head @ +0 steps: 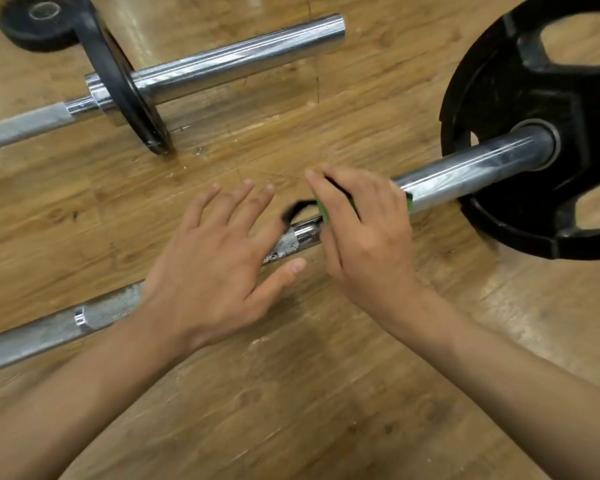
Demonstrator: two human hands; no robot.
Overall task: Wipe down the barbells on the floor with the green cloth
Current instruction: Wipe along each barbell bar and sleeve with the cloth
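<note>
Splayed, empty left hand (219,268); right hand (364,233) clasping cloth (324,211) over bar (465,171) (axis lower-left to upper-right).

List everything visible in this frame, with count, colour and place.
near barbell: one, chrome, under both hands
far barbell: one, chrome, upper left
large plate: one, black, on near barbell, right
thin plate: one, black, on far barbell
small plate: one, black, flat on floor, top left
green cloth: one, green, on near barbell
black loop: one, beside cloth, unclear
floor: brown wood
left hand: open, above near barbell
right hand: holds green cloth
</note>
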